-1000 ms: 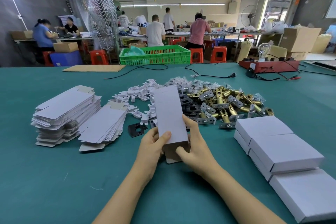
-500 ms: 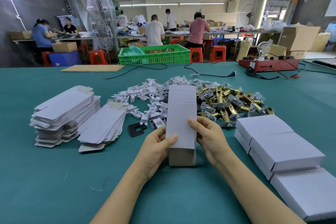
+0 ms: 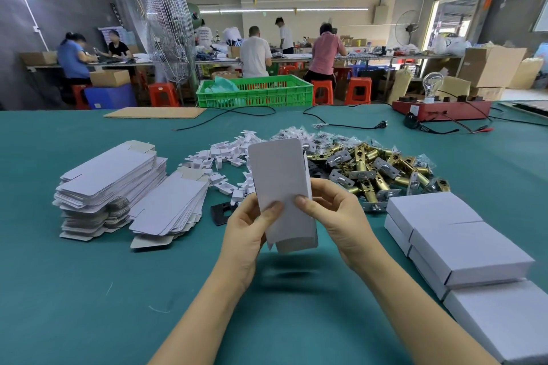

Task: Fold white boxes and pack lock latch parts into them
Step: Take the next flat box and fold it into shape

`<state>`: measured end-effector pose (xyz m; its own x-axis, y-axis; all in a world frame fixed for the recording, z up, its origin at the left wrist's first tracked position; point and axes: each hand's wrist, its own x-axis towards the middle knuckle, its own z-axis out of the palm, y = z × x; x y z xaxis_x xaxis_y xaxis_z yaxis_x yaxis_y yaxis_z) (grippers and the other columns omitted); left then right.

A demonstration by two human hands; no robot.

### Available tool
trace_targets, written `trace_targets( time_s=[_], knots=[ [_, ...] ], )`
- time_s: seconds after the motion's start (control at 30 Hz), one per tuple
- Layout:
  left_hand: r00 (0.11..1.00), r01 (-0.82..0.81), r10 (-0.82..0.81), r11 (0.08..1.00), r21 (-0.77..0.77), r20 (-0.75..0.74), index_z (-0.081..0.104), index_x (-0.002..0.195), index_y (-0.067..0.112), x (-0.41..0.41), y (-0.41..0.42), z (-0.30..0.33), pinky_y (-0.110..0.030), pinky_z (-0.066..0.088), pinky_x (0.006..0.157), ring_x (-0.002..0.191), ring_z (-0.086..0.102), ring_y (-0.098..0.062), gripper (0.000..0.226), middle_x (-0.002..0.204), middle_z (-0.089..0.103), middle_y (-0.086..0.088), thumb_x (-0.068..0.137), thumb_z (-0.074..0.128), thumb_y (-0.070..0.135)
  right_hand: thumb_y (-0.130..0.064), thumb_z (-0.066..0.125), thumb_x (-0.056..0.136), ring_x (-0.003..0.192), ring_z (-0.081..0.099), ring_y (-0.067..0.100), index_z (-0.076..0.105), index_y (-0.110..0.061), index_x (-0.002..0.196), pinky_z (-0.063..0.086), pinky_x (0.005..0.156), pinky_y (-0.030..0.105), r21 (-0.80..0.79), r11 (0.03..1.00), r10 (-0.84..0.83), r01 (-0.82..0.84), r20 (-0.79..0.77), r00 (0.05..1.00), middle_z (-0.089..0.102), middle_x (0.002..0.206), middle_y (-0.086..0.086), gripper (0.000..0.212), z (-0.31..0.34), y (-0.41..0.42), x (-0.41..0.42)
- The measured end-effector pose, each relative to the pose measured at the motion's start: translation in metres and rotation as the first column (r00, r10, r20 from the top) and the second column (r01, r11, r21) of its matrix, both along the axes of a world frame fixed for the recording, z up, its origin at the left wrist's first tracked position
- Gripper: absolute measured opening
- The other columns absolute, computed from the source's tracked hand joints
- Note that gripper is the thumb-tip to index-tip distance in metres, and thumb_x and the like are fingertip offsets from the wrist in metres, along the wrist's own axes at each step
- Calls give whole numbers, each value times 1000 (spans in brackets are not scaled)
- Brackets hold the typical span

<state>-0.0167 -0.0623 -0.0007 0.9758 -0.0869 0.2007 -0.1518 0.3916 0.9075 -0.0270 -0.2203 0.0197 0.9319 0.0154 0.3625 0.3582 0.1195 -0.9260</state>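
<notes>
Lifting white box (image 3: 281, 187) off table, upright now; left hand (image 3: 249, 231) and right hand (image 3: 335, 216) pinching lower half, bottom flaps unfolded, nothing packed yet.

White box (image 3: 281, 187), partly folded, upright and slightly tilted, lifted off the tabletop near its middle, top flap rounded, bottom open. Flat box blanks (image 3: 112, 175) in two slumped stacks toward left edge. Brass and silver lock latch parts (image 3: 376, 169) heaped past the middle. Small white inserts (image 3: 225, 157) scattered left of that heap. Closed white boxes (image 3: 462, 243) stacked along right edge.
</notes>
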Motion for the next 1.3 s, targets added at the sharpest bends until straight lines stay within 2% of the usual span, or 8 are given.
trace_targets(
  time_s=[0.27, 0.47, 0.57, 0.67, 0.77, 0.9, 1.07, 1.3],
  knots=[
    [958, -236, 203, 959, 158, 200, 57, 98, 25, -8, -10, -4, -19, 53, 71, 88, 68, -10, 25, 95, 73, 4, 83, 77, 20, -25, 69, 84, 99, 66, 16, 64, -20, 112, 55, 78, 26, -54, 991, -119, 121, 35, 992, 71, 108, -3, 29, 0, 5, 1],
    [720, -683, 443, 590, 431, 535, 54, 107, 30, -19, -18, -17, -14, 36, 59, 80, 59, -13, 31, 80, 57, 19, 85, 69, 15, -47, 70, 79, 110, 57, -3, 45, -22, 132, 49, 84, 15, -267, 957, -102, 115, 62, 993, 60, 120, -15, 64, -12, 47, -14],
    [852, -486, 205, 653, 581, 482, 52, 138, 7, -21, -24, -22, -6, 43, 89, 125, 56, -22, 58, 124, 63, -1, 82, 66, 3, -38, 74, 82, 67, 61, -3, 60, -8, 82, 44, 63, 12, -178, 975, -127, 134, 53, 991, 64, 69, -15, 33, -14, 49, -14],
    [777, -432, -27, 702, 566, 628, 29, 146, 23, -21, -27, -22, -20, 23, 118, 147, 24, -14, 66, 156, 31, -10, 85, 54, 21, -37, 74, 81, 55, 55, 8, 51, 5, 54, 39, 55, 17, 10, 986, -165, 165, 37, 986, 53, 51, 2, 55, -9, 31, -8],
    [769, -476, 49, 709, 521, 637, 38, 146, 15, -17, -28, -22, -18, 23, 116, 143, 32, -14, 60, 152, 38, -10, 90, 50, 34, -36, 80, 74, 62, 52, 13, 51, 9, 61, 42, 62, 24, 123, 978, -173, 170, 15, 985, 48, 57, 20, 55, -8, 14, -1],
    [878, -421, 205, 761, 494, 432, 37, 144, 24, -12, -23, -20, -25, 33, 112, 133, 42, -9, 58, 144, 45, 5, 92, 58, 39, -21, 74, 79, 79, 70, 6, 68, -18, 86, 51, 67, 15, 28, 994, -102, 102, 18, 995, 75, 85, -7, 10, -9, 1, 5],
    [936, -309, 193, 850, 426, 294, 46, 140, 16, -10, -19, -18, -48, 46, 104, 123, 55, -20, 45, 132, 57, -2, 97, 56, 24, -28, 67, 86, 89, 69, 3, 60, -26, 107, 52, 69, 15, -24, 991, -128, 128, 27, 991, 73, 97, -14, 22, -2, 8, 0],
    [930, -275, 144, 884, 378, 338, 48, 137, 23, -17, -23, -15, -37, 56, 88, 105, 66, -14, 40, 125, 62, 5, 97, 53, 28, -68, 32, 84, 99, 57, -9, 54, -37, 111, 45, 87, 11, -40, 979, -204, 202, -36, 978, 63, 104, -28, 47, 0, 18, -4]
  ],
)
